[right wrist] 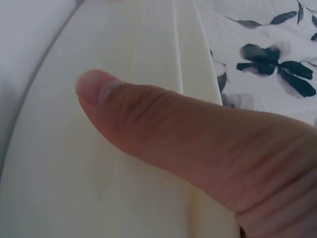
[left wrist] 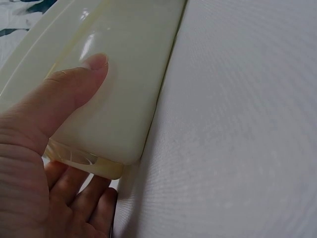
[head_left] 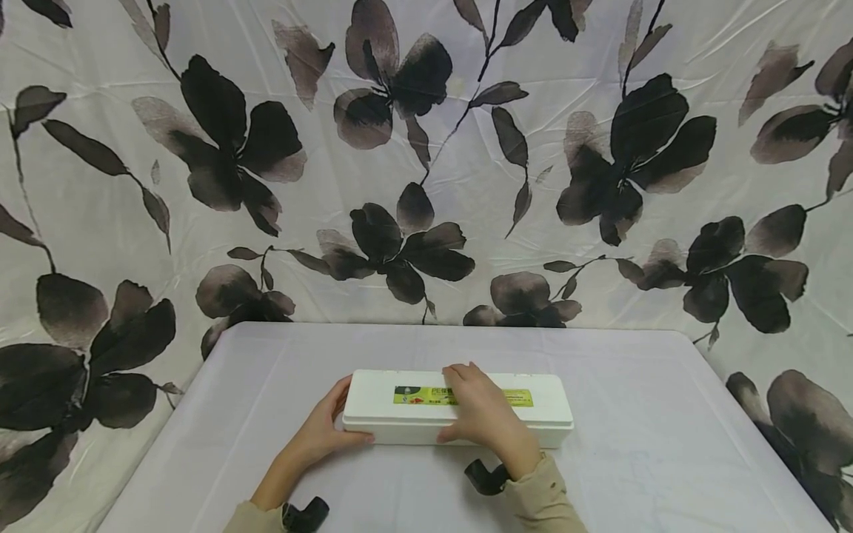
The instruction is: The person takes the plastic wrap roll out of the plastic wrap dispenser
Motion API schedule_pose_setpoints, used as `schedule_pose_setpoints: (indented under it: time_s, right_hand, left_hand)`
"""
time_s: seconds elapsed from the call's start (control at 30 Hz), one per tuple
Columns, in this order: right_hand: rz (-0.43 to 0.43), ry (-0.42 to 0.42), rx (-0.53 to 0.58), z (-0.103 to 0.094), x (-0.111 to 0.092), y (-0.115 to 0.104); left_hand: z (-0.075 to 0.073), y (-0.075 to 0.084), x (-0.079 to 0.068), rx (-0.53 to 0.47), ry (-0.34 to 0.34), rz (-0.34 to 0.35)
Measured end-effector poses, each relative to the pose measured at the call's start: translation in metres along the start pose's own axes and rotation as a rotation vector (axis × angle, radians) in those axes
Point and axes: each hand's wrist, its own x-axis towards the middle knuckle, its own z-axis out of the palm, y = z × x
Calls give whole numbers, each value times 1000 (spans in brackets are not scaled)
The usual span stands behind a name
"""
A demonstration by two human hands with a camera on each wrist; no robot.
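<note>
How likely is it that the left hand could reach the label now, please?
Probably yes: the label on the box is bare at the end nearest the left hand, though the right hand covers part of it.

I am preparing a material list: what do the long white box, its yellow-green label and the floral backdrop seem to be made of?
The long white box is probably rigid plastic, glossy: smooth, rounded edges with bright highlights. Yellow-green label: flat, printed; paper or film, unclear. Floral backdrop: perhaps thin fabric or plastic sheeting, creased, slight sheen.
</note>
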Motion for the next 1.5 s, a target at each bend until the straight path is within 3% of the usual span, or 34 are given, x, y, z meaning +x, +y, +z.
schedule_pose_setpoints:
  time_s: [0.5,1.3,1.5]
  right_hand:
    - [-11,43,-149,13,3,-1]
    - [-40,82,-103,11,3,2]
    - [-47,82,-96,12,3,3]
  left_hand:
    - [0,3,-1,37,8,-11]
    - [1,1,-1,35,-7,-7]
    - [4,5,-2,59,29,-19]
